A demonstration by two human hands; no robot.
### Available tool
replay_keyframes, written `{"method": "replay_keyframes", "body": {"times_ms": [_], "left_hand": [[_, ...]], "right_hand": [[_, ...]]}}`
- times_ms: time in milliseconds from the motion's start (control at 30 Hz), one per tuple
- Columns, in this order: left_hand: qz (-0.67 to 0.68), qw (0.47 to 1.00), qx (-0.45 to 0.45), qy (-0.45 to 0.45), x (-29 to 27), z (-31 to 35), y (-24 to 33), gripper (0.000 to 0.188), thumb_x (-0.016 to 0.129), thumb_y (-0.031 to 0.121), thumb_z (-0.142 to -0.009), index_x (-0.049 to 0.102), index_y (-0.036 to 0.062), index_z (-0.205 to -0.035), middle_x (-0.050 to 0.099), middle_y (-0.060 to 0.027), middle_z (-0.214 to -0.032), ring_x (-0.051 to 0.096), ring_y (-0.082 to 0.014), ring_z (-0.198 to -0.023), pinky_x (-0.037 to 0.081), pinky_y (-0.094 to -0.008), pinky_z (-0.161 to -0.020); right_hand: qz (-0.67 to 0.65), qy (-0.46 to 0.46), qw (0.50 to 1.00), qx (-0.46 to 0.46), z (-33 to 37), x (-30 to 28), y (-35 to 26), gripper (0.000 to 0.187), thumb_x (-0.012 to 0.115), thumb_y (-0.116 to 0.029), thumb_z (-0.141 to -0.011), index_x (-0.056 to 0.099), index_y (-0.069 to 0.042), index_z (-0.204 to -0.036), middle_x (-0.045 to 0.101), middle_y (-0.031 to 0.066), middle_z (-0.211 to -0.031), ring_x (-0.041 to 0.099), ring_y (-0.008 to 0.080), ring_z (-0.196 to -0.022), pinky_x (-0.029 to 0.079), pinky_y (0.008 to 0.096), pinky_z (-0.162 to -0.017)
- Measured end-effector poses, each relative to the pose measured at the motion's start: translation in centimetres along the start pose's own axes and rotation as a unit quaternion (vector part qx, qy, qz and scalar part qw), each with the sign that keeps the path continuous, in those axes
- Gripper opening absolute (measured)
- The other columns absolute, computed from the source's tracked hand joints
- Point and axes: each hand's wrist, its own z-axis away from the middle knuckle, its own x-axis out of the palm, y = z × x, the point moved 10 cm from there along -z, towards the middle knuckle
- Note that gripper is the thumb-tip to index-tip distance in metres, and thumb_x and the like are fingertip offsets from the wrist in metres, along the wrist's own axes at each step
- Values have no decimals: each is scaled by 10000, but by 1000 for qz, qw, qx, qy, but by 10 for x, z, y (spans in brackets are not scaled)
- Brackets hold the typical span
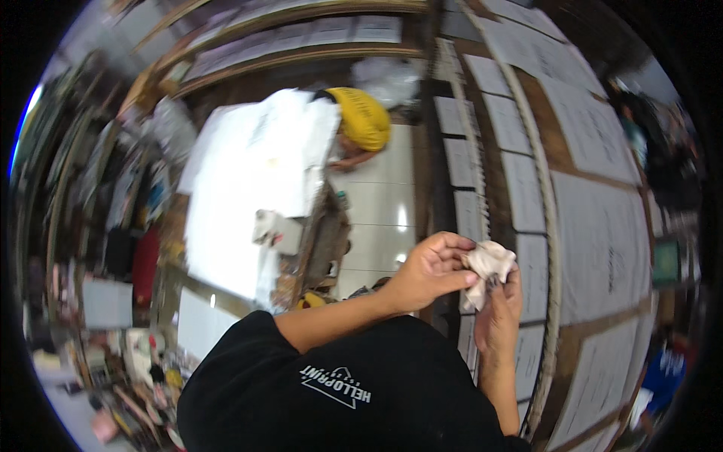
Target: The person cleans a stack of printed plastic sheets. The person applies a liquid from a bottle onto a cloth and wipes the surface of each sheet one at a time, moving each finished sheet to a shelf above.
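Note:
Between my two hands is a crumpled cream-coloured cloth [491,260], bunched into a small wad with a loose end hanging down. My left hand [437,270] comes in from the left, its thumb and fingers closed on the near side of the wad. From below, my right hand [500,315] grips the cloth's underside with its fingertips. Dark stains show on my fingertips. Both hands are held up in front of the long printing table, where white printed sheets [525,188] lie in rows.
Larger white printed pieces [599,248] lie farther right on the brown table [556,147]. A pale rope-like strip [539,166] runs along it. To the left, a table is covered with white sheets [233,188]; beside it a person in yellow [361,119] bends down. Tiled floor [374,203] lies between.

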Motion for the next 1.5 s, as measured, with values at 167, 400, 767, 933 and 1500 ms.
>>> {"method": "replay_keyframes", "body": {"times_ms": [167,400,767,933,1500], "left_hand": [[-75,993,12,87,-44,41,4,350,730,23,-936,578,0,-1250,650,-104,-1149,677,-151,-987,572,-289,-852],[-358,852,29,381,-181,145,23,591,836,291,-878,591,-26,-1314,618,-78,-1019,673,-157,-938,544,-279,-756],[-514,559,193,621,-320,257,103,1051,913,360,-751,299,-88,-1477,479,-282,-1425,492,-397,-1338,405,-444,-1108],[-416,635,201,619,-365,255,102,668,844,216,-838,471,-65,-1317,622,-229,-1259,601,-306,-1214,467,-409,-1033],[-636,696,298,153,-64,112,123,908,844,352,-810,408,-25,-1511,583,-240,-1283,570,-397,-1092,453,-456,-970]], "right_hand": [[-46,-103,975,191,8,18,65,410,635,-161,-1024,540,3,-1387,671,126,-1270,661,217,-1148,530,359,-994],[32,-93,972,211,-4,15,111,352,630,-115,-1014,576,-20,-1349,701,136,-1240,698,214,-1047,581,350,-881],[121,-102,980,123,-18,6,95,363,648,-70,-998,595,1,-1350,715,123,-1185,687,187,-1040,535,303,-914],[140,-132,978,79,-9,33,68,284,633,-40,-995,637,24,-1272,711,70,-1137,672,124,-994,524,268,-873],[253,-89,953,-142,0,35,-28,344,648,-138,-1007,627,53,-1293,694,63,-1126,628,104,-999,492,248,-848]]}}
